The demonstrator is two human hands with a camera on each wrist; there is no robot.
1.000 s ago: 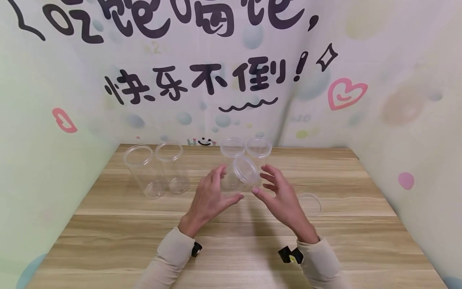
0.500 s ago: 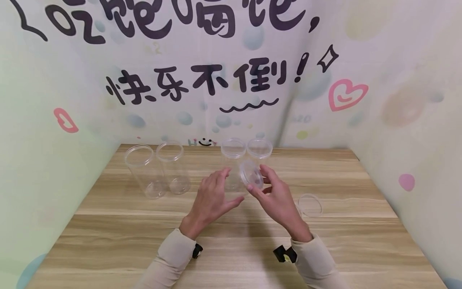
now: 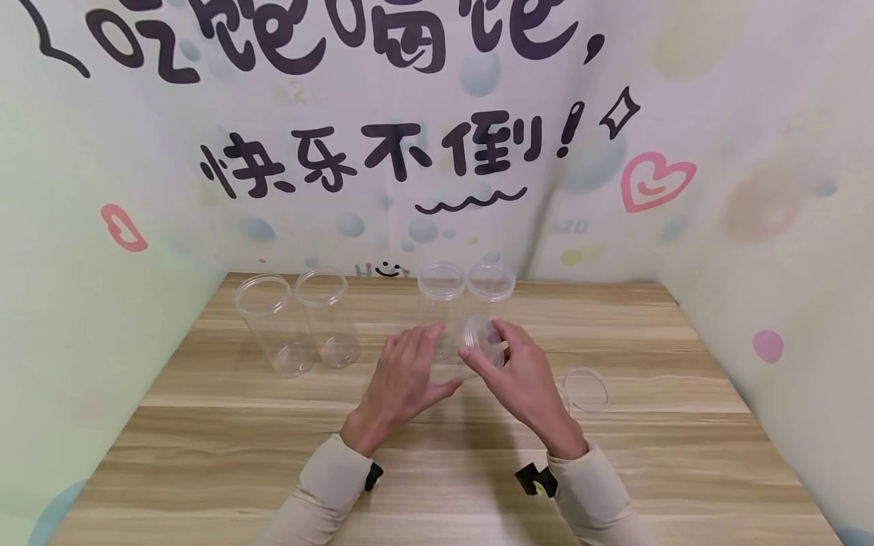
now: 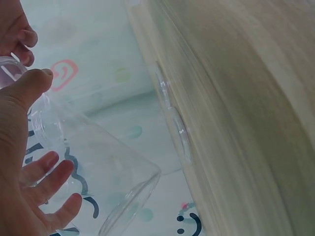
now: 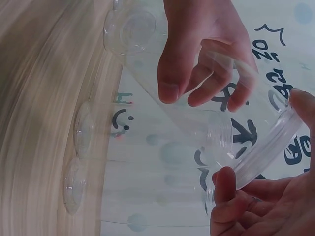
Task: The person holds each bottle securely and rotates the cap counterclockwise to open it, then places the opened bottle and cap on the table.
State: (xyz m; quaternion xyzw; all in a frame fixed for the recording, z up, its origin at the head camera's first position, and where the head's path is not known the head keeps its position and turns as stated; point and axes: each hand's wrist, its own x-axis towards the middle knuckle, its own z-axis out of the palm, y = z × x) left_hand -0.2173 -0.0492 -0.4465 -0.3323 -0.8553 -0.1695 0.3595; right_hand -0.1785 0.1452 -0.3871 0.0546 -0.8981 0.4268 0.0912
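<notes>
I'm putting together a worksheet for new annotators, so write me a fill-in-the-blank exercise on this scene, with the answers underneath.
The person's right hand holds a clear plastic jar between its fingers and ____.
Left of the left hand, ____ tall, clear, cylindrical plastic jars stand side by side.
The outlined heart right of the black wall lettering is coloured ____.

Missing words: thumb; two; pink.

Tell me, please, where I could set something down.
The tan wooden table is bare in front of two clear cylindrical plastic jars at left; also right of the clear round lid. Crowded: the middle, with left grip, right grip, clear plastic piece and two more jars.
</notes>
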